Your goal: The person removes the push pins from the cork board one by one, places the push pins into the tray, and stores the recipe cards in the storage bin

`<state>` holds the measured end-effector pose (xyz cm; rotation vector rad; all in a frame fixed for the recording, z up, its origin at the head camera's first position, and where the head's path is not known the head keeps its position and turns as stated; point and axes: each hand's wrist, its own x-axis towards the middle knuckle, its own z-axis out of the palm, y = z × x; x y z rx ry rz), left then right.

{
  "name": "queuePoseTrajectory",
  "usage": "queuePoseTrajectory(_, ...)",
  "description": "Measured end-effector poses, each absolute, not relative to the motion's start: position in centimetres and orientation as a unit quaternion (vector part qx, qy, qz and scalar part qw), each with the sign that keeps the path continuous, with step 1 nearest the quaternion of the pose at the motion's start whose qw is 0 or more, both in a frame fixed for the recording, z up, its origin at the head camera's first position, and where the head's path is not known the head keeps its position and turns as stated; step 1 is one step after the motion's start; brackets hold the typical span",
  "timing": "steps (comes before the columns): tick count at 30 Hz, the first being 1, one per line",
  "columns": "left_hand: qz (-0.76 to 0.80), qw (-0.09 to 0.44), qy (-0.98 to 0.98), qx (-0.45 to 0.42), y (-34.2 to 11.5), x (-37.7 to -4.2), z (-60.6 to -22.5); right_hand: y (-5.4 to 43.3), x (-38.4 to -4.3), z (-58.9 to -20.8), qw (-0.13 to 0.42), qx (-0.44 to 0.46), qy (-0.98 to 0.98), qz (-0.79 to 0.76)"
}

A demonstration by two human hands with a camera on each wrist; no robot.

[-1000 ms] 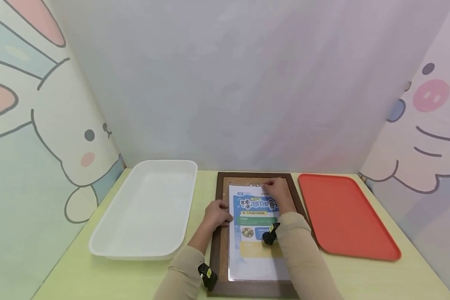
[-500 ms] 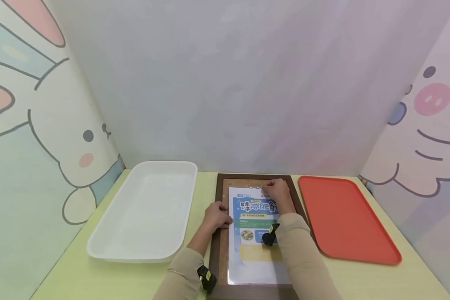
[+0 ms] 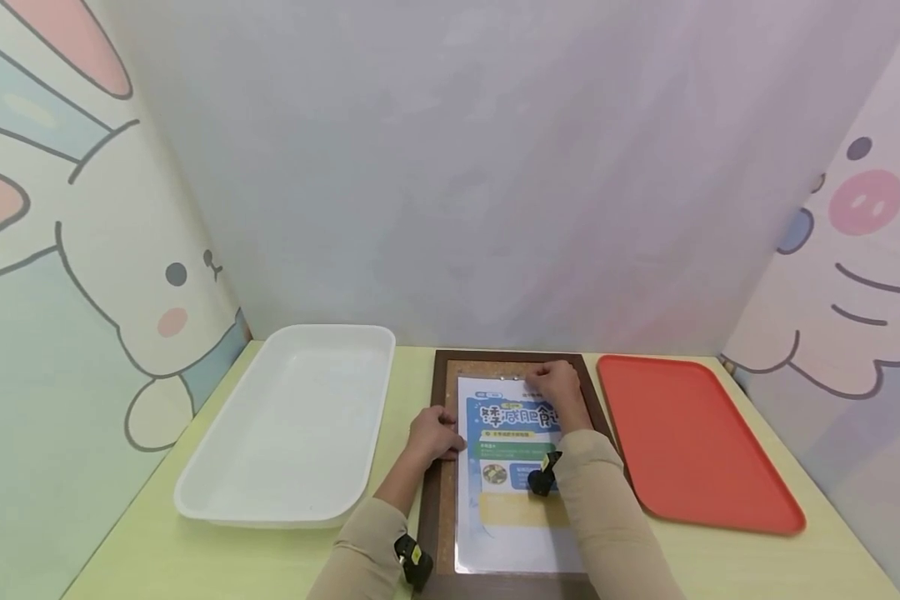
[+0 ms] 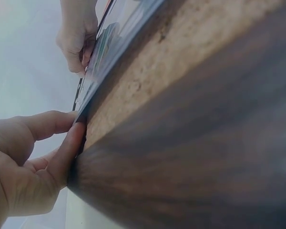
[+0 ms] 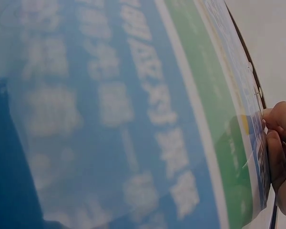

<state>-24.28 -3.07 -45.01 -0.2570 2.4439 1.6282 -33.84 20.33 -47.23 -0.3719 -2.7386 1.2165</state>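
A laminated poster (image 3: 506, 533) with blue, green and yellow print lies on a cork board (image 3: 447, 517) in a dark brown frame (image 3: 430, 533). My left hand (image 3: 432, 433) pinches the poster's left edge between thumb and index finger, as the left wrist view shows. At the poster's top edge, right of two small shiny pushpins (image 3: 508, 378), is my right hand (image 3: 558, 390). Its thumb and fingers are drawn together there on something small, apparently a pushpin, mostly covered by the fingertips. The right forearm hides part of the poster's right side.
A deep white tray (image 3: 378, 433) stands to the left of the board. To the right lies a flat red tray (image 3: 705, 442). Behind them a plain wall (image 3: 450, 208) rises at the table's back edge, with printed walls on both sides.
The head view has shifted slightly, so everything sits a little lower in it. Both hands keep their places on the poster, with no clear movement.
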Motion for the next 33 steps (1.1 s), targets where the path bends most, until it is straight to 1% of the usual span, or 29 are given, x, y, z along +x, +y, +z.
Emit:
queuePoseTrajectory(23, 0.549, 0.090, 0.826, -0.090, -3.0, -24.6, -45.6, 20.7, -34.0, -47.3, 0.093, -0.085, -0.909, 0.397)
queuePoseTrajectory(30, 0.549, 0.090, 0.826, -0.096, -3.0, -25.0, -45.6, 21.1, -33.9, -47.7, 0.113, -0.095, -0.889, 0.434)
queuePoseTrajectory(33, 0.551, 0.090, 0.824, -0.097, -3.0, -25.0, -45.6, 21.3, -34.1, -47.7, 0.105, -0.093, -0.884, 0.446)
